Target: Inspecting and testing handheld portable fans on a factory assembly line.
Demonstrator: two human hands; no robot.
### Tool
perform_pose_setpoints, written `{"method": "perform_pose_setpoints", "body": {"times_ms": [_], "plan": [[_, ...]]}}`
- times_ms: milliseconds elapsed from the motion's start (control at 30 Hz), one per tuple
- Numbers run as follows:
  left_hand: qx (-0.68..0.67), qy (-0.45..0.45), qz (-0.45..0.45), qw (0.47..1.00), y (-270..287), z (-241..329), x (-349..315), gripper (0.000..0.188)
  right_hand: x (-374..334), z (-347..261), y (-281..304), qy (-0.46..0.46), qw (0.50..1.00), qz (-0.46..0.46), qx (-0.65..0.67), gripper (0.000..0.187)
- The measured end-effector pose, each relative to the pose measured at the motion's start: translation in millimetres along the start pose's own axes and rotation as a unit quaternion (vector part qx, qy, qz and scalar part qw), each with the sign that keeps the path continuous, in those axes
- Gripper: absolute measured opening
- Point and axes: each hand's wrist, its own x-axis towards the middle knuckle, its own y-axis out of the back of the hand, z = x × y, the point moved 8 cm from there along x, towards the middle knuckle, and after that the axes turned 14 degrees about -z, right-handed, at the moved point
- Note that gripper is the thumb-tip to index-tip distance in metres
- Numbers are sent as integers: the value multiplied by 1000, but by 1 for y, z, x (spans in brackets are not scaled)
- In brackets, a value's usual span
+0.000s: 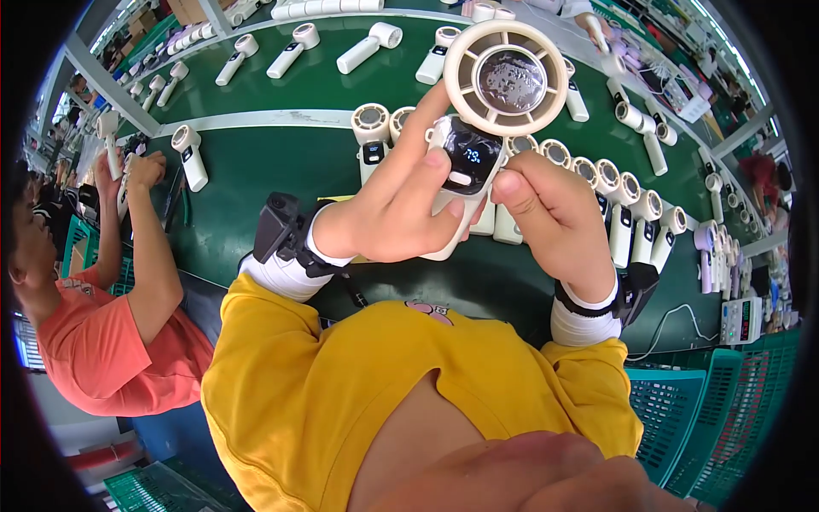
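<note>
A cream handheld fan (465,81) is held up in front of me, its round head tilted to the upper right. Its dark panel (469,154) shows a lit display, with a pale oval button below. My left hand (375,209) is closed around the handle, the thumb lying at the panel's edge and the index finger reaching up behind the head. On the handle's right side, my right hand (559,218) pinches with thumb and bent fingers. Its fingertips are partly hidden behind the fan. Just behind my hands, several similar fans (631,188) lie in a row on the green table (256,183).
More fans (358,53) lie beyond a pale divider strip (290,119). To the left, a co-worker in a coral shirt (128,350) handles another fan. At right stand a small white meter (740,322) with a cable (674,314) nearby and green plastic baskets (670,410).
</note>
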Motion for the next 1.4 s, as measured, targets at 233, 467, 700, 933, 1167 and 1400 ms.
{"method": "perform_pose_setpoints", "body": {"times_ms": [233, 467, 700, 933, 1167, 1400], "plan": [[56, -67, 37, 995, 1, 12, -3, 53, -7, 4, 4, 2, 999, 43, -9, 26], [-160, -92, 157, 970, 18, 76, -44, 46, -37, -17, 54, 49, 977, 200, 45, 17], [282, -157, 137, 936, -9, 121, -65, 57, -77, -22, 101, 30, 925, 380, -5, 20], [5, 199, 84, 977, 75, -40, 86, 12, -164, -39, 145, 254, 840, 470, 93, 35], [681, 379, -150, 608, 127, -247, 181, 25, -182, -54, 136, 286, 829, 478, 51, 35], [544, 427, -136, 709, 140, -229, 179, 37, -181, -48, 143, 272, 827, 489, 61, 34]]}}
